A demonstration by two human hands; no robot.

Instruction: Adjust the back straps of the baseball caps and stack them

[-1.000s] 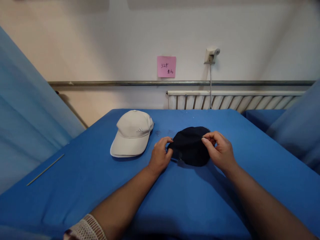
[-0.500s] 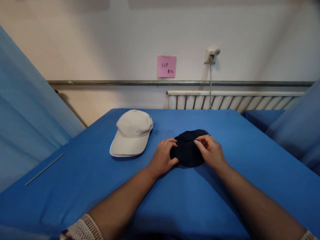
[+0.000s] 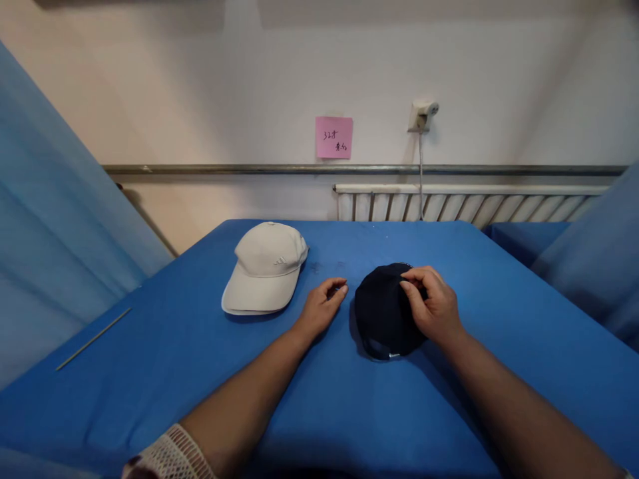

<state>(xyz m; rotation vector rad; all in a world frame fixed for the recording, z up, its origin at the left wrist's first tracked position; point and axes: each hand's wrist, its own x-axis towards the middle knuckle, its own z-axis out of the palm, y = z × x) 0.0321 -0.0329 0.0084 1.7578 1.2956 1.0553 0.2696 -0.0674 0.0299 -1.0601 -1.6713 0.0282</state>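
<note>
A dark navy cap [image 3: 382,313] lies on the blue table [image 3: 279,399], its brim turned toward me. My right hand [image 3: 433,307] grips the cap's far right side, fingers curled into the fabric. My left hand [image 3: 321,309] rests on the table just left of the cap, fingers loosely curled, holding nothing and not touching it. A beige cap [image 3: 264,267] sits farther left and back, crown up, brim pointing toward the front left.
A thin stick [image 3: 92,338] lies near the table's left edge. Blue fabric panels stand at left and right. Behind the table are a white radiator [image 3: 464,203], a metal rail, a wall socket with a cable, and a pink note [image 3: 333,137].
My left hand has let go of the dark cap and drawn a little left. The cap has turned under my right hand, so its brim now faces me.
</note>
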